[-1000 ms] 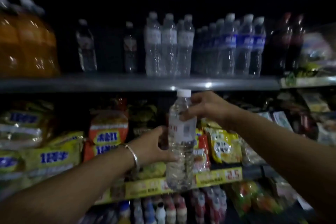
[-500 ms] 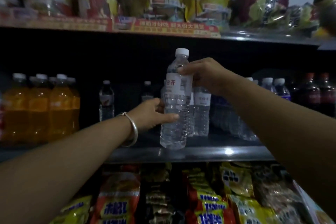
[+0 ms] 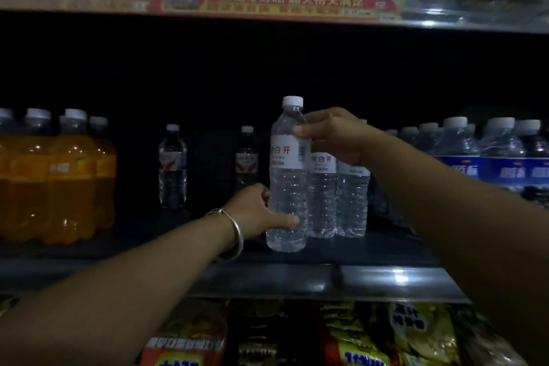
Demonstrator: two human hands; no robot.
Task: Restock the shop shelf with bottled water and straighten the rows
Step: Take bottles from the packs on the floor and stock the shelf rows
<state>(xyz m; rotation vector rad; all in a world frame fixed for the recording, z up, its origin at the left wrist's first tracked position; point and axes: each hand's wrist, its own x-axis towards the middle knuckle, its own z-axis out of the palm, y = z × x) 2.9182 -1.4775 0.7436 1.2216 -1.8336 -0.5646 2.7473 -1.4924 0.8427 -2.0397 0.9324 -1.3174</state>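
Note:
A clear water bottle (image 3: 287,175) with a white cap and a white label with red characters stands upright on the dark metal shelf (image 3: 326,279), at the front left of a row of like water bottles (image 3: 323,193). My left hand (image 3: 258,212) grips its lower body, thumb across the front. My right hand (image 3: 332,135) holds its shoulder just below the neck. Whether its base touches the shelf board is hard to tell.
Two smaller red-labelled bottles (image 3: 172,166) stand far back to the left. Orange drink bottles (image 3: 68,175) fill the left end and blue-labelled water bottles (image 3: 487,157) the right. Snack packs (image 3: 356,339) sit on the shelf below, more goods above.
Both hands carried the bottle up from in front of the snack shelf onto the water shelf and set it further in, beside the matching row. My view tilted upward.

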